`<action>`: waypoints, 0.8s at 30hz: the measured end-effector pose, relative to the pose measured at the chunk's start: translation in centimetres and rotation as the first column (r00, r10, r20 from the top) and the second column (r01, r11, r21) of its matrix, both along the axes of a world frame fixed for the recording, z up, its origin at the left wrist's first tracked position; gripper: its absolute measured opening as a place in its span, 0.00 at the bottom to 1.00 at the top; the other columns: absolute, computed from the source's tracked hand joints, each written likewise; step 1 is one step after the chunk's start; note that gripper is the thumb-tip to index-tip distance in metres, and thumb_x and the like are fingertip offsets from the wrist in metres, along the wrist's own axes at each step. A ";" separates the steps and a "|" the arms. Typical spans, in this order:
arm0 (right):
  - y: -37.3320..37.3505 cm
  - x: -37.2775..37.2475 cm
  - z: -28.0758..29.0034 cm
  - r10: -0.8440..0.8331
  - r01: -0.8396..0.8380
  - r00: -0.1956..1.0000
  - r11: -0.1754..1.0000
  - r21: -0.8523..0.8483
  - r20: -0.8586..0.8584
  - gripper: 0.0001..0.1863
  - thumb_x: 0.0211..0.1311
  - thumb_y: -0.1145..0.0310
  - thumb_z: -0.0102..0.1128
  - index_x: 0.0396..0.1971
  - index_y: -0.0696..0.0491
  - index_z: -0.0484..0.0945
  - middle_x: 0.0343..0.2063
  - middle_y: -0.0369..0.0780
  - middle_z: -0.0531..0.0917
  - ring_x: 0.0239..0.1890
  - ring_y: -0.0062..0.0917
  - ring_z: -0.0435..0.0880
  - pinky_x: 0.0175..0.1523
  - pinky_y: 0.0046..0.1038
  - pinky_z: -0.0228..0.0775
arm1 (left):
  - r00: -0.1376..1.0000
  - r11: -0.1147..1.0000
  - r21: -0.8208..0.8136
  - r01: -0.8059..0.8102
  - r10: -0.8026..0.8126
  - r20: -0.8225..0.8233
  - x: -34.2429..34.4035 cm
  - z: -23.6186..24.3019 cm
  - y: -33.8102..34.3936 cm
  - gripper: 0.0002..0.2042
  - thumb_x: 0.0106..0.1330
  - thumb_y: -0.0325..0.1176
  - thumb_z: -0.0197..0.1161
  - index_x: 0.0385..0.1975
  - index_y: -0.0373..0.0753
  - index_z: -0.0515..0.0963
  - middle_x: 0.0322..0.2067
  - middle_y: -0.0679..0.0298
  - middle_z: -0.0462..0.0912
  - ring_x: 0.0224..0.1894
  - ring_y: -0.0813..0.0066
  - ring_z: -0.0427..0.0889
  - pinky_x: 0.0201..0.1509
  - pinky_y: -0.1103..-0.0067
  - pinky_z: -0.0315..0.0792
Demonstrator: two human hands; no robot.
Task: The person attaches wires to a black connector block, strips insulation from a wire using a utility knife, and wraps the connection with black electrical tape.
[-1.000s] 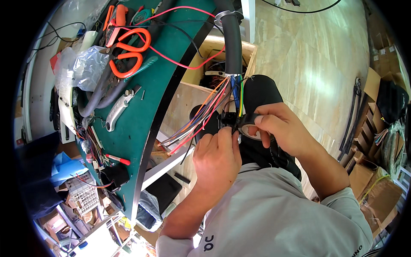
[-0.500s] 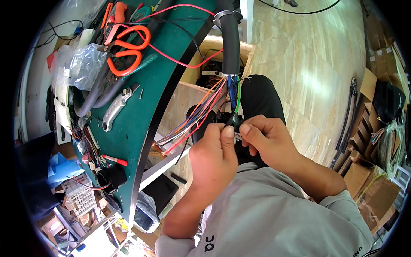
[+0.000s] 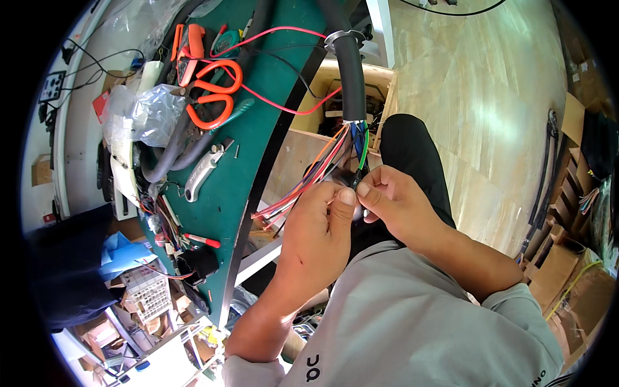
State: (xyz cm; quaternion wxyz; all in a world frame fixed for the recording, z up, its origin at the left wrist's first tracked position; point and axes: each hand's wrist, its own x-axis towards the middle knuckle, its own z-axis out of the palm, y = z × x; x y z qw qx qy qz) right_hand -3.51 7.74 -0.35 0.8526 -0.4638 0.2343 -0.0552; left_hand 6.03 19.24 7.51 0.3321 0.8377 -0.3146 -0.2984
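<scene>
A thick black-sleeved cable (image 3: 353,84) hangs over the table's edge, passing through a metal ring (image 3: 343,40). Out of its cut end come blue and green wires (image 3: 362,143), which run down to my hands. A loose bundle of many-coloured wires (image 3: 319,173) bends off to the left beside them. My left hand (image 3: 316,222) and my right hand (image 3: 401,209) meet thumb to thumb, both pinched on a small black piece (image 3: 357,178) at the wires' lower end. Fingers cover most of it, so its exact kind is hidden.
On the green table (image 3: 248,138) lie orange-handled scissors (image 3: 216,97), a utility knife (image 3: 205,173), a red marker (image 3: 202,240) and a clear plastic bag (image 3: 155,116). Below the cable stands a wooden box (image 3: 392,84). Cardboard boxes (image 3: 561,264) line the right side.
The whole view has shifted, so table and cable appear farther right. My hands still pinch the black piece, the right hand now slightly higher and turned. Less of the black piece shows between the fingers.
</scene>
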 end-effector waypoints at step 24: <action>-3.9 1.9 4.9 0.262 -0.114 0.960 0.686 -0.719 0.097 0.13 0.47 0.66 0.66 0.30 0.58 0.75 0.29 0.39 0.80 0.36 0.26 0.78 0.42 0.27 0.69 | 0.932 0.988 -0.116 -0.105 0.139 0.334 -3.1 -3.9 1.0 0.08 0.69 0.33 0.58 0.32 0.35 0.74 0.18 0.51 0.75 0.22 0.49 0.76 0.26 0.63 0.68</action>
